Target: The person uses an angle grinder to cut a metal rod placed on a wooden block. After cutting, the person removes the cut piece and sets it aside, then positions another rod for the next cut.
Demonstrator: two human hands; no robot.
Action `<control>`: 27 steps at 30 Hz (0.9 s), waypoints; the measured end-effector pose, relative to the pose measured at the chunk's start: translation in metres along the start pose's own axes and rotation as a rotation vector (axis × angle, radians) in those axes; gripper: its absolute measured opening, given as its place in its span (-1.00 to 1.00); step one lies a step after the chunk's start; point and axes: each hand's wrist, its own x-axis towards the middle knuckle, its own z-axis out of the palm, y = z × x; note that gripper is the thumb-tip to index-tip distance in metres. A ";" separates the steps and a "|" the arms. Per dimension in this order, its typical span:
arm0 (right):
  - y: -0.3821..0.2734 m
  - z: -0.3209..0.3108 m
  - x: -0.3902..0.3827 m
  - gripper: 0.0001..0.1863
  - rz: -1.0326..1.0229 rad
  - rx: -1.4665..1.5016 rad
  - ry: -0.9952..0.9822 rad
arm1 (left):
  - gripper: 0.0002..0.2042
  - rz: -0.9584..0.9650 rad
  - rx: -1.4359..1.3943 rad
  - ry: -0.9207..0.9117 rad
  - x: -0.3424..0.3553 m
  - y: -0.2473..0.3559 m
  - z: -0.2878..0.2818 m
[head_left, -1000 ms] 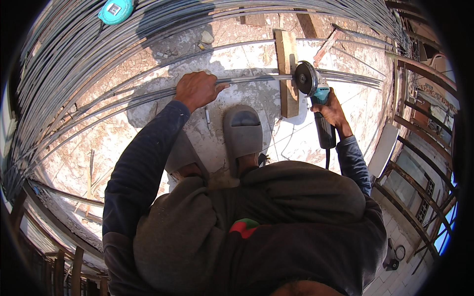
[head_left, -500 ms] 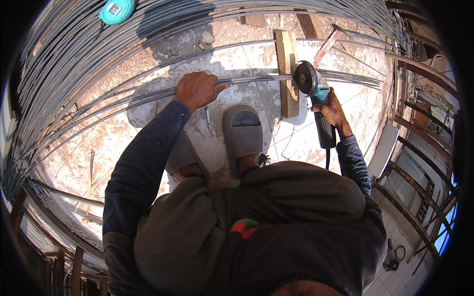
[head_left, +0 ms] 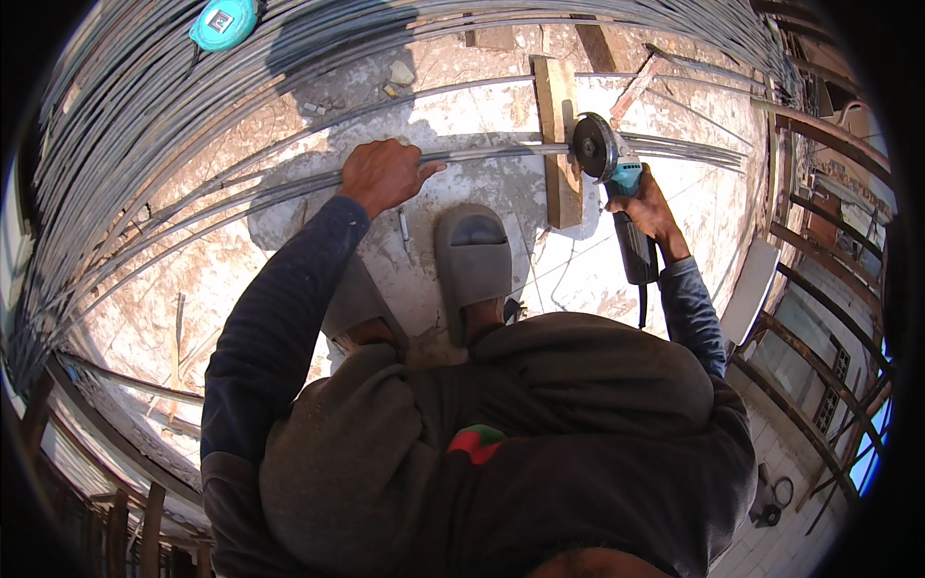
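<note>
My left hand is closed on a few thin grey metal rods, its thumb pointing right. These rods cross a short timber block lying on the floor. My right hand grips a teal-and-black angle grinder, with its dark disc upright over the rods just right of the block; whether the disc touches them I cannot tell. My grey slides are below the rods, with a small white stick on the floor between my left hand and the right slide.
A large bundle of rods curves across the top and left, with a teal tape measure on it. Wood scraps lie behind the block. Along the right are a pale slab edge, dark bars and a lower tiled surface.
The grinder and my right hand have shifted very slightly up and left. My left hand stays in nearly the same place on the rods.
</note>
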 end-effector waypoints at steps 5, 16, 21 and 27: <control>0.005 -0.001 0.000 -0.16 0.016 -0.024 0.008 | -0.42 -0.001 -0.015 -0.002 0.000 -0.001 0.001; 0.007 -0.001 -0.002 -0.15 -0.013 -0.021 -0.004 | -0.39 -0.006 -0.018 -0.023 0.000 0.000 0.000; -0.007 0.000 -0.007 -0.17 -0.024 -0.029 0.005 | -0.39 -0.012 -0.009 -0.020 -0.001 0.000 0.000; 0.002 -0.001 -0.003 -0.20 -0.031 -0.040 -0.011 | -0.40 0.007 0.004 -0.009 0.000 -0.001 0.002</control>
